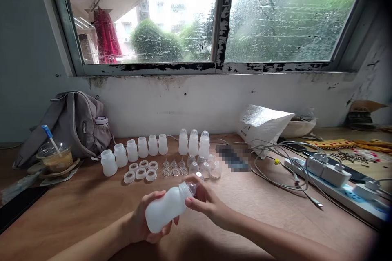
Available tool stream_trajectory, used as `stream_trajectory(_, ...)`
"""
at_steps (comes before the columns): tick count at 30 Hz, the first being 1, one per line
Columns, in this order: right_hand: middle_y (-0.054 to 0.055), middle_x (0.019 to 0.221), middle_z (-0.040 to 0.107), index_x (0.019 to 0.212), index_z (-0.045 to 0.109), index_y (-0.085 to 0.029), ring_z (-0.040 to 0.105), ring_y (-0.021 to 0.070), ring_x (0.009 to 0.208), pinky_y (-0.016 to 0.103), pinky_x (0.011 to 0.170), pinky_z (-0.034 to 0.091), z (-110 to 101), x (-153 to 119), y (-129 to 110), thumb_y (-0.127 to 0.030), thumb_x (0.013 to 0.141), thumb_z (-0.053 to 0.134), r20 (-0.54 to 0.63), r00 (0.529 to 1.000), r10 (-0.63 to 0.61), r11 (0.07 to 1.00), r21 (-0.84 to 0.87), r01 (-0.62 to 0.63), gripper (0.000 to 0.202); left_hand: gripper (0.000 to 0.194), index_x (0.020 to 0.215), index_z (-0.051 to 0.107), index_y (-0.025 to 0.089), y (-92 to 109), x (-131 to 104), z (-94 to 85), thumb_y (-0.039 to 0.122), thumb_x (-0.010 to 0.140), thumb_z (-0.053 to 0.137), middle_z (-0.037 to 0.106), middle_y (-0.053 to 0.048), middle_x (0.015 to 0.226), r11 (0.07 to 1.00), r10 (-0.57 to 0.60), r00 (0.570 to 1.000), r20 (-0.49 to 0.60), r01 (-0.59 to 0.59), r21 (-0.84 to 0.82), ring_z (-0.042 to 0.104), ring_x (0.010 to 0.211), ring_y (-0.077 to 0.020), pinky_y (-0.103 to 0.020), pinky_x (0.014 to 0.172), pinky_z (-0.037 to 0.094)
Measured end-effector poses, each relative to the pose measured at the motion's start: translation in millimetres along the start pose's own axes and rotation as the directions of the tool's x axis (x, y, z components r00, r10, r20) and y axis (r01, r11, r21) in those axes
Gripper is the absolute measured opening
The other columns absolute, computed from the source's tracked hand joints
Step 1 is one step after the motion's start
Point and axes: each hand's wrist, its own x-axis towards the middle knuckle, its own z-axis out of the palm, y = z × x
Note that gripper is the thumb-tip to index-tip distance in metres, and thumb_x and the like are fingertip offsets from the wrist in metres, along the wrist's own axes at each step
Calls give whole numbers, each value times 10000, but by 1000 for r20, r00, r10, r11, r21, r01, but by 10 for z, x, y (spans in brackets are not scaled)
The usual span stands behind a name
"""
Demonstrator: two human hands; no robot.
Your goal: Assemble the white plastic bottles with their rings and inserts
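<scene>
Here's the bottle (pixel 165 209), tilted over the near middle of the worktop (pixel 92 212): left hand (pixel 141 222) wraps its body, right hand (pixel 210 199) pinches the clear teat (pixel 192 188) at the neck. Looks light, smooth, probably slippery; the waist offers the surest hold, the soft teat its base.

Forearms (pixel 260 232) slant inward, left grip (pixel 141 217) cupped, right grip (pixel 210 200) pinching.
</scene>
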Motion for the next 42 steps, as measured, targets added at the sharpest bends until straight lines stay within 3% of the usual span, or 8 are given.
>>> stream_trajectory(4,6,832,492,1046,438,-216,479,114,737,236,616,373,-135,42,-37,-387,681,635,85,996,30,999,-15,-28,448,728,770,604,19,35,12,-39,654,710,253,500,-41,423,999,51,999,0,-51,-8,328,204,-74,-200,224,95)
stream_trajectory(9,-71,525,389,850,436,-188,333,54,429,184,405,267,-273,133,89,-458,799,451,-116,992,55,996,-70,-63,275,730,796,610,9,110,11,-64,640,737,247,507,-43,443,996,70,994,-79,-65,58,353,220,-69,-199,245,112)
stream_trajectory(14,-62,485,392,654,435,-160,350,52,409,189,381,264,-326,172,94,-433,773,501,-179,984,8,981,-189,-42,305,770,797,613,8,178,-1,-75,678,721,239,508,-45,442,996,23,993,-115,-13,92,357,220,-72,-203,247,107)
stream_trajectory(25,-30,604,453,747,482,-165,428,72,506,207,443,352,-402,183,100,-353,763,547,-117,984,-135,972,-207,109,200,719,888,599,20,143,13,-136,645,729,283,550,-64,514,997,8,995,-104,1,82,415,263,-93,-200,256,142)
stream_trajectory(33,-27,593,468,816,493,-181,468,97,528,233,455,403,-405,176,40,-377,762,543,-200,973,-110,992,-89,94,209,597,925,570,51,114,4,-152,565,768,310,568,-80,627,993,109,994,-4,-108,56,500,373,-135,-222,330,284)
stream_trajectory(36,-16,623,486,842,493,-179,472,99,547,239,483,417,-458,189,36,-393,776,518,-265,955,-131,980,-181,84,225,511,953,555,71,85,11,-165,514,758,394,574,-99,728,983,185,982,23,-185,9,548,500,-165,-227,383,336)
stream_trajectory(39,11,668,514,805,529,-169,468,109,581,249,521,407,-483,202,85,-384,798,484,-237,943,-231,857,-508,82,220,417,948,553,99,81,8,-147,450,733,492,557,-81,769,935,351,934,-62,-353,-23,528,584,-150,-238,462,385)
stream_trajectory(42,47,701,552,708,553,-163,474,146,670,281,600,393,-440,197,197,-340,811,473,-62,944,-325,555,-821,137,220,322,886,552,124,110,2,-106,405,732,526,539,-60,801,868,493,839,-229,-494,58,505,634,-130,-244,539,418)
